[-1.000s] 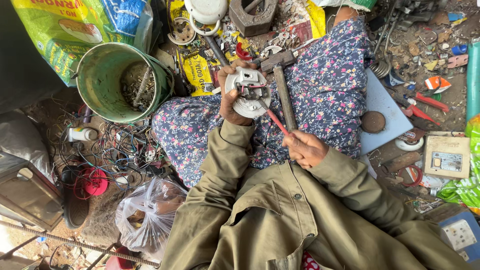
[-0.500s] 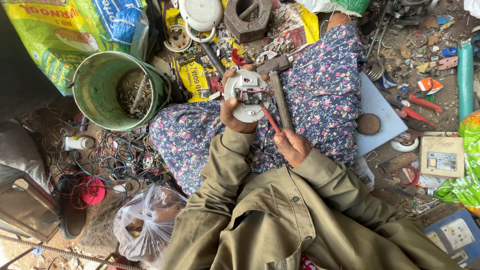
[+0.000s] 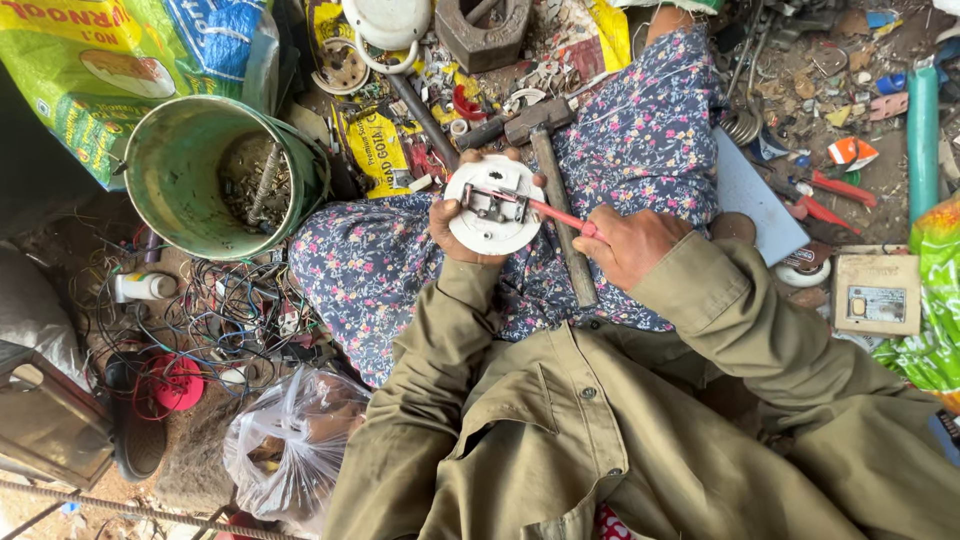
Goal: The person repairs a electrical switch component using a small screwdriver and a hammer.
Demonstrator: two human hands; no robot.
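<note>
My left hand point(image 3: 452, 228) grips a round white plastic fitting point(image 3: 493, 204) with a metal bracket on its face, held over my lap. My right hand point(image 3: 628, 243) holds a red-handled screwdriver point(image 3: 552, 213), its tip resting on the metal bracket. A hammer point(image 3: 556, 190) with a wooden handle lies across my floral-clothed legs point(image 3: 650, 140), just under the fitting and between my two hands. Both arms wear olive sleeves.
A green bucket point(image 3: 190, 170) holding scrap stands at the left. Tangled wires point(image 3: 215, 310) and a clear plastic bag point(image 3: 290, 440) lie below it. A beige switch box point(image 3: 876, 293), red pliers point(image 3: 830, 190) and a teal pipe point(image 3: 922, 120) lie right. A metal block point(image 3: 482, 30) sits beyond my knees.
My right hand rose from my lap toward the fitting, bringing the screwdriver flatter. The left hand turned the white fitting so its bracket faces up.
</note>
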